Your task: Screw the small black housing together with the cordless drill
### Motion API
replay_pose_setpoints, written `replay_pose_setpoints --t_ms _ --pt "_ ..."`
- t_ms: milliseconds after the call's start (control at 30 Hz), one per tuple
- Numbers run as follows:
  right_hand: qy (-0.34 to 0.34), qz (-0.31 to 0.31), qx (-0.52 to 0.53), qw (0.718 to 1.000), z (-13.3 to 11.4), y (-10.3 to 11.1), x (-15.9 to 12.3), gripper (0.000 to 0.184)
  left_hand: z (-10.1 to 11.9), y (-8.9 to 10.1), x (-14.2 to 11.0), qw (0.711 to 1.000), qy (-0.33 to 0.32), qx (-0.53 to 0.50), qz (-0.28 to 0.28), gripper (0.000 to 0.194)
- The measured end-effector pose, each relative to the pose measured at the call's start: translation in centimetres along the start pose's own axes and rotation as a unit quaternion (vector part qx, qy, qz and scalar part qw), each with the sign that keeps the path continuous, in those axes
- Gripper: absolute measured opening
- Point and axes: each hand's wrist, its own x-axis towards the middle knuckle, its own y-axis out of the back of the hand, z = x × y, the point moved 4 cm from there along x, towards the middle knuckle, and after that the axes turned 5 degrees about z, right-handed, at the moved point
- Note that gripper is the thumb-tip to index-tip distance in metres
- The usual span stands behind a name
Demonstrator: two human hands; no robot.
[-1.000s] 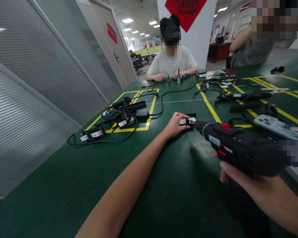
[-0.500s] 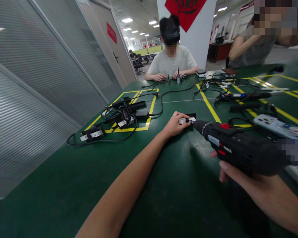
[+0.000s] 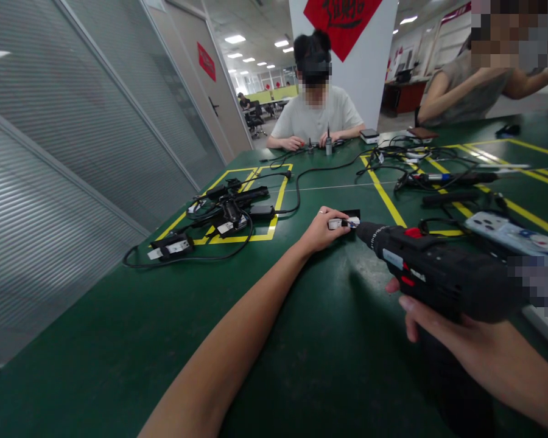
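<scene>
My right hand [image 3: 438, 322] is wrapped round the grip of a black cordless drill [image 3: 442, 274] with red buttons. The drill lies level, its chuck pointing left and away from me. Right at the chuck's tip is a small white piece [image 3: 352, 222], which my left hand [image 3: 326, 229] holds down with its fingers on the green table. The white piece rests on or against a small black block [image 3: 354, 213]. Between chuck and piece, the bit is too small to make out.
Black cables and adapters [image 3: 231, 210] lie on the left inside yellow tape. More cables [image 3: 406, 146], a dark pen-like tool [image 3: 447, 177] and a patterned pale item [image 3: 516, 234] are on the right. Across the table sits a person in a white shirt [image 3: 317, 115]; another person [image 3: 466, 85] is at the right.
Both my hands, the drill and the white piece stay almost in place. The person at the far right has shifted an arm slightly.
</scene>
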Motion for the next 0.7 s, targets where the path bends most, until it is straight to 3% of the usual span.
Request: replay_pose_setpoints --t_ms 400,700 --pt "-0.031 0.001 -0.01 0.999 1.1 0.3 -0.1 0.03 0.0 0.0 -0.2 1.0 -0.024 0.016 -0.008 0.042" --pt "-0.039 0.005 0.009 0.999 1.7 0.4 -0.2 0.029 0.4 0.1 -0.4 1.0 0.0 0.015 -0.011 0.039"
